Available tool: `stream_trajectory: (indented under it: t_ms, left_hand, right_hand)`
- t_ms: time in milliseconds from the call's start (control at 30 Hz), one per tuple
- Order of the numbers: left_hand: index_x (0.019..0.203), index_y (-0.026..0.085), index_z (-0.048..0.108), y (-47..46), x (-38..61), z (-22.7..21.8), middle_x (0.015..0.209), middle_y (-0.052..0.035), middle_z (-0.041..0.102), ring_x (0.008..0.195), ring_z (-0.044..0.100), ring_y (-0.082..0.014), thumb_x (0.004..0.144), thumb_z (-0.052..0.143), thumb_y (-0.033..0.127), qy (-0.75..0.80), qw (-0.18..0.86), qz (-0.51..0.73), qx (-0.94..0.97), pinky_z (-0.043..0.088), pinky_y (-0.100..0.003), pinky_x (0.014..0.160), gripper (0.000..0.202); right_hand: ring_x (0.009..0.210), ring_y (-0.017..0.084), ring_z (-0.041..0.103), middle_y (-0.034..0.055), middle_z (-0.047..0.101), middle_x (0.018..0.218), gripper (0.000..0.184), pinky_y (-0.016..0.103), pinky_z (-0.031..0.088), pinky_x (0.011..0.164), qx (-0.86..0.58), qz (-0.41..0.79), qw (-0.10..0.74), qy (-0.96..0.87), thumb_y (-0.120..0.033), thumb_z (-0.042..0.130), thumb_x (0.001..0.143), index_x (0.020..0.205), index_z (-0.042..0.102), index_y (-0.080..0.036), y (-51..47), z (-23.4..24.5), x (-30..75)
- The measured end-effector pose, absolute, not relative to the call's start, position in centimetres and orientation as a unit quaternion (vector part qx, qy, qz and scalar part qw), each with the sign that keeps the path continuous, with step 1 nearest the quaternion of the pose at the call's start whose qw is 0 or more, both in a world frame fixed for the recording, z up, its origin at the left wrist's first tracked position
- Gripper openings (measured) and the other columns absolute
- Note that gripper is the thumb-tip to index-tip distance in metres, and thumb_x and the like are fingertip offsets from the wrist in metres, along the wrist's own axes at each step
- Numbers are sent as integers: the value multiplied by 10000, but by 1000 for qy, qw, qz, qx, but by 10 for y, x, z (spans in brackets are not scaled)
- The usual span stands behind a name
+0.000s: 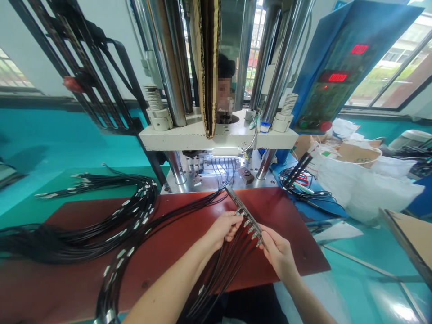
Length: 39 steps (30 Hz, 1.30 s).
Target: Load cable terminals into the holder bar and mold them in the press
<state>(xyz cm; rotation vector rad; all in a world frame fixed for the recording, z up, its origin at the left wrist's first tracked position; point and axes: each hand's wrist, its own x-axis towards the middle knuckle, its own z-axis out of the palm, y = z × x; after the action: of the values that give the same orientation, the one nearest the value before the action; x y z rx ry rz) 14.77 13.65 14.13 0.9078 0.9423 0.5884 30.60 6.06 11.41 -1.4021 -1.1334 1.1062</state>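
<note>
A narrow metal bar lies slanted over the red mat, with several black cables plugged along its near half by their small metal ends. My left hand pinches cable ends against the bar's left side, fingers closed. My right hand grips the bar's near end, fingers curled round it. The cables run from the bar back towards my body.
A vertical press with steel columns stands behind the mat, cables sitting in its lit fixture. A big bundle of black cables lies to the left. A blue control box and white bags are to the right. A person sits behind the machine.
</note>
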Motion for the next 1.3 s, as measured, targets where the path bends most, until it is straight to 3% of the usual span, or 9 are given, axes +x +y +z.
stream_trajectory:
  t_ms: [167, 333, 433, 567, 700, 900, 1100, 1300]
  left_hand:
    - [575, 179, 416, 133, 149, 142, 387, 98, 260, 331, 172, -32, 696, 503, 375, 460, 702, 306, 449, 106, -185, 358, 246]
    - [684, 144, 540, 131, 131, 143, 564, 30, 490, 500, 422, -70, 670, 576, 348, 438, 650, 357, 509, 308, -189, 463, 208]
    - [749, 134, 583, 132, 117, 144, 631, 3, 543, 568, 468, -87, 672, 592, 344, 466, 631, 424, 453, 333, -197, 504, 224]
    - [841, 124, 560, 134, 108, 141, 554, 16, 489, 436, 395, -63, 726, 549, 345, 413, 742, 450, 276, 259, -180, 407, 250]
    - [749, 82, 549, 137, 112, 135, 519, 24, 432, 394, 324, -29, 722, 545, 277, 372, 809, 414, 191, 155, -157, 370, 197]
    - [589, 145, 439, 139, 129, 138, 483, 52, 416, 389, 306, -25, 606, 641, 329, 450, 709, 414, 352, 164, -159, 361, 274]
    - [567, 162, 429, 139, 139, 144, 447, 60, 410, 345, 280, -27, 618, 583, 339, 525, 628, 394, 417, 138, -172, 343, 240]
    - [529, 161, 437, 143, 141, 138, 430, 60, 392, 342, 259, -33, 625, 555, 324, 534, 589, 407, 450, 139, -191, 367, 223]
  right_hand:
    - [385, 62, 365, 10, 537, 579, 437, 180, 266, 328, -601, 401, 476, -501, -454, 502, 778, 1051, 596, -126, 60, 117, 303]
    - [365, 58, 340, -8, 509, 549, 470, 184, 240, 326, -598, 438, 494, -454, -502, 505, 764, 1036, 583, -127, 62, 116, 304]
    - [373, 61, 333, -16, 499, 553, 472, 189, 237, 339, -593, 457, 503, -432, -506, 533, 744, 1037, 577, -138, 63, 114, 306]
    - [397, 63, 339, -15, 505, 563, 445, 187, 249, 358, -584, 470, 502, -432, -487, 541, 748, 1028, 582, -143, 63, 114, 307]
    - [403, 60, 346, -11, 509, 571, 442, 186, 268, 363, -587, 468, 495, -438, -483, 529, 759, 1025, 583, -134, 62, 114, 307]
    - [405, 67, 382, 15, 550, 601, 455, 187, 291, 357, -585, 466, 474, -465, -487, 506, 775, 1052, 572, -132, 62, 111, 309]
    - [367, 71, 388, 24, 574, 580, 516, 191, 283, 316, -590, 450, 473, -475, -530, 547, 720, 1035, 615, -127, 63, 114, 309]
    - [440, 112, 484, 30, 597, 586, 482, 212, 388, 384, -604, 386, 460, -523, -497, 533, 748, 1050, 625, -133, 63, 110, 309]
